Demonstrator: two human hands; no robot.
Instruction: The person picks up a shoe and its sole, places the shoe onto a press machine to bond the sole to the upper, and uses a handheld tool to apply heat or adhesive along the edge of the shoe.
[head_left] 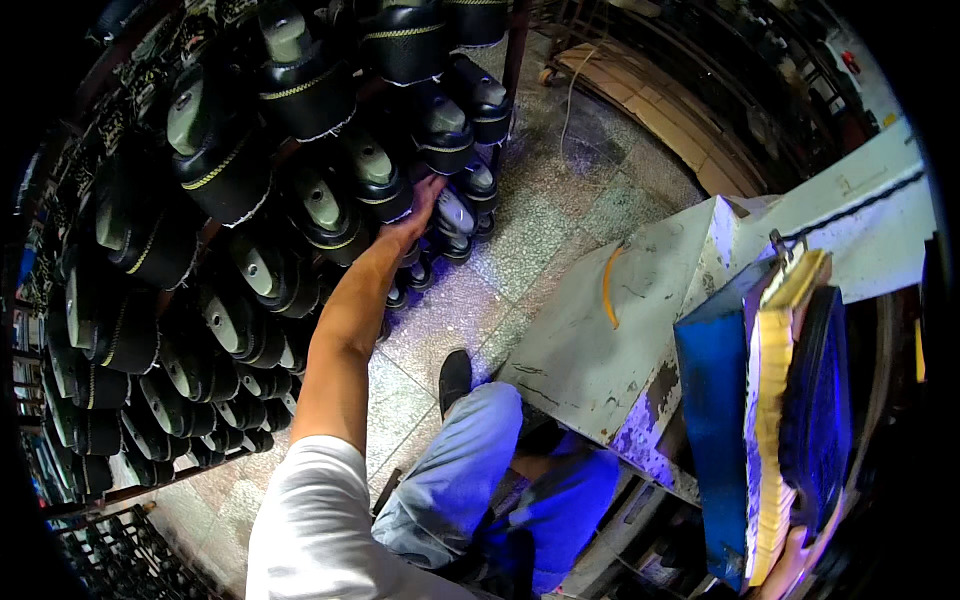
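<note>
My left arm stretches forward to a rack of black shoe uppers mounted on pale green lasts. My left hand [415, 215] is in among them, its fingers extended and partly hidden, beside a lasted shoe [383, 180] and just below another lasted shoe [443, 130]. Low on the right, my right hand [793, 560] is only partly visible. Its fingers close around the lower end of a dark, curved, sole-shaped piece [815, 410]. That piece stands close beside a worn yellow pad [770, 430] on a blue machine part [710, 420].
A grey metal machine housing [610, 310] with chipped paint and an orange strip [609, 288] on top stands to my right. Flattened brown cardboard [640, 110] lies at the far side. Speckled floor tiles [540, 210] show between the rack and the machine. My knees are below.
</note>
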